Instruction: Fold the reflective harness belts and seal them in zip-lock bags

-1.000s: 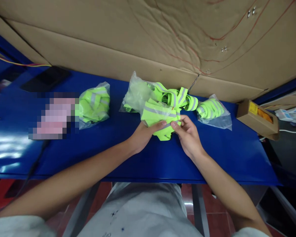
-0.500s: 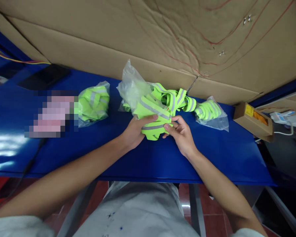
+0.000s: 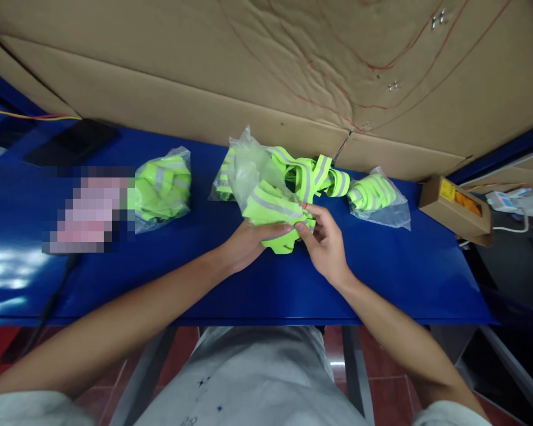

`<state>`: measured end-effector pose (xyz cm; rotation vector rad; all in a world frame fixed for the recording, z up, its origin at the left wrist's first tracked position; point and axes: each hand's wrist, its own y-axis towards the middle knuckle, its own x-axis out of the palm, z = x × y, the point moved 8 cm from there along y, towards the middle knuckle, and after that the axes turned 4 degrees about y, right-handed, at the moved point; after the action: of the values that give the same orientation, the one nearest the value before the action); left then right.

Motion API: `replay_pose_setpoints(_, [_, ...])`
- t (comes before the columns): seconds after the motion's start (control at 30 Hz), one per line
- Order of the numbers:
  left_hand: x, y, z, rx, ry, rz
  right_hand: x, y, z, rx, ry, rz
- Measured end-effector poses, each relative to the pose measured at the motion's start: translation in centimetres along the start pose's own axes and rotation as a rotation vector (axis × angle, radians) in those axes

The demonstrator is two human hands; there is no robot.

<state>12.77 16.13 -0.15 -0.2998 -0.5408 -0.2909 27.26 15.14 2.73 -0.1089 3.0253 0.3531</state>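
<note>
A folded bundle of neon-green reflective straps (image 3: 273, 204) with grey stripes is held up over the blue table, partly inside a clear plastic bag (image 3: 254, 168). My left hand (image 3: 254, 241) is closed around its lower left side, thumb across the front. At the right edge, my right hand (image 3: 326, 239) pinches the material between thumb and fingers. Some of its fingertips are hidden behind the fabric. Loose neon-green straps (image 3: 308, 177) lie in loops just beyond my hands. Another bagged bundle (image 3: 222, 177) sits partly hidden behind the held bag.
Left on the blue table (image 3: 408, 284) lies a bagged green bundle (image 3: 162, 186) beside a pixelated pink patch (image 3: 95, 207). Rightward are another bagged bundle (image 3: 375, 192) and a cardboard box (image 3: 455, 210). A dark flat object (image 3: 73, 142) lies far left. Cardboard (image 3: 182, 83) lines the back.
The held bundle has tilted and its lower folds have closed up between my hands. The bag's top has dropped slightly to the right, showing more of the bundle behind.
</note>
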Motion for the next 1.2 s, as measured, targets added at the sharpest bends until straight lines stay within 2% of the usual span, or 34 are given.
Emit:
replay_pose_setpoints(0.07, [0.3, 0.0, -0.4, -0.033, -0.038, -0.016, -0.5, 0.4, 0.9, 0.12, 0.142, 0.064])
replay_pose_setpoints(0.13, [0.5, 0.1, -0.8, -0.072, -0.076, -0.034, -0.7, 0.9, 1.6, 0.195, 0.227, 0.072])
replay_pose_setpoints(0.33, [0.4, 0.5, -1.3, -0.089, -0.136, -0.014, -0.2, 1.7, 3.3, 0.339, 0.333, -0.072])
replay_pose_setpoints(0.5, [0.5, 0.1, -1.8, -0.102, -0.149, 0.005, -0.4, 1.7, 3.4, 0.353, 0.309, -0.1])
replay_pose_setpoints(0.67, [0.9, 0.3, -1.9, -0.073, -0.207, -0.071, -0.8, 1.5, 3.6, 0.368, 0.279, -0.117])
replay_pose_setpoints(0.87, [0.7, 0.7, -2.3, -0.036, -0.226, -0.099, -0.8, 1.5, 3.6, 0.355, 0.264, -0.085])
replay_pose_setpoints(1.0, [0.7, 0.2, -1.0, 0.044, -0.189, -0.068, -0.5, 1.4, 3.3, 0.352, 0.292, -0.046])
replay_pose_setpoints(1.13, [1.6, -0.1, 0.4, 0.044, -0.16, -0.143, -0.3, 1.4, 3.3, 0.401, 0.354, -0.035])
replay_pose_setpoints(1.2, [1.2, 0.1, 1.1, 0.075, -0.114, -0.122, -0.1, 1.3, 3.5, 0.437, 0.381, -0.046])
